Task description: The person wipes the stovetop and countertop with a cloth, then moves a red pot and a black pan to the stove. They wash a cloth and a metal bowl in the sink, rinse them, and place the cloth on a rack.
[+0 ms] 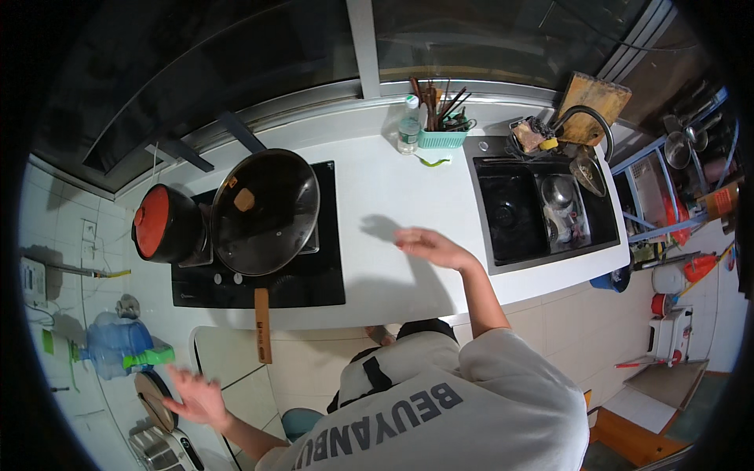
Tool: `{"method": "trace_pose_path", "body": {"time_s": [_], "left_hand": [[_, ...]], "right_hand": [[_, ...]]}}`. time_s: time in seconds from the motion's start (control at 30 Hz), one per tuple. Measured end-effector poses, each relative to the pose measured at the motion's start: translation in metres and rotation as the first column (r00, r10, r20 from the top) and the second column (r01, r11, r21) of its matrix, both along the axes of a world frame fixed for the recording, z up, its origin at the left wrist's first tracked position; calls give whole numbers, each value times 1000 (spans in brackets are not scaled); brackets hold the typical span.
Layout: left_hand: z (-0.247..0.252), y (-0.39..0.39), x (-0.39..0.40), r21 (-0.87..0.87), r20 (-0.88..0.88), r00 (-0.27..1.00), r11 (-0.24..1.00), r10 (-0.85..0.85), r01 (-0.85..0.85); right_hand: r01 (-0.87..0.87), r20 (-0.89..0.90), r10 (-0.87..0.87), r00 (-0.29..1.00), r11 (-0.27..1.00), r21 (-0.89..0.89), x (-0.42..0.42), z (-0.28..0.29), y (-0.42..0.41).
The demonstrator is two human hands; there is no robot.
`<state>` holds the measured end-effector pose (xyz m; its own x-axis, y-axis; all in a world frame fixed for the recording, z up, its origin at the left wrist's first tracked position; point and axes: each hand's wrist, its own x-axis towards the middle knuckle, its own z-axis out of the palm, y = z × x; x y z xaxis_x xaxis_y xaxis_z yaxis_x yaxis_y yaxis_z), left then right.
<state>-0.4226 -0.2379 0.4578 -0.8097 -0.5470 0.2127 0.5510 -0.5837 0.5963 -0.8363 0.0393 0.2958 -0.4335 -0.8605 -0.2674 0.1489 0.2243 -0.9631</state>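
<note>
My left hand (197, 397) is raised at the lower left with fingers spread, holding nothing and slightly blurred. Close to it are a bright green plastic item (152, 357) and a large translucent blue water jug (118, 344). My right hand (435, 247) hovers over the white countertop (394, 182), its fingers stretched out and nothing in them; it casts a shadow there. Between the two hands and farther off, a wok with a glass lid (265, 218) stands on the black cooktop (300, 288), its wooden handle (263, 327) pointing towards me. A black pot with a red lid (156, 221) sits left of it.
A green chili pepper (435, 162) lies by a clear plastic bottle (408, 126) and a mint utensil basket (443, 139). To the right is a black double sink (506, 206) holding a metal bowl (558, 191). Behind its faucet (607, 129) leans a wooden cutting board (595, 106).
</note>
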Motion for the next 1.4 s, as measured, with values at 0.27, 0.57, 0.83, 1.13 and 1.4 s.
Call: {"method": "trace_pose_path", "body": {"time_s": [0.27, 0.57, 0.83, 1.13, 1.4], "left_hand": [[-35, 65, -142, -506, 684, 629, 861, 369, 46], [-23, 117, -180, -522, 774, 537, 819, 336, 239], [-31, 117, -182, -480, 798, 503, 855, 332, 197], [-39, 116, -196, -442, 825, 477, 871, 301, 214], [-40, 114, -206, -413, 835, 486, 877, 258, 245]], "right_hand": [[515, 454, -469, 757, 857, 26, -81, -70, -38], [739, 779, -472, 412, 674, 17, -213, -115, -132], [785, 298, -729, 616, 538, -307, -215, -155, -108], [808, -861, -503, 78, 538, -241, -237, -20, -59], [696, -671, -696, 255, 614, -373, -282, -5, -117]]}}
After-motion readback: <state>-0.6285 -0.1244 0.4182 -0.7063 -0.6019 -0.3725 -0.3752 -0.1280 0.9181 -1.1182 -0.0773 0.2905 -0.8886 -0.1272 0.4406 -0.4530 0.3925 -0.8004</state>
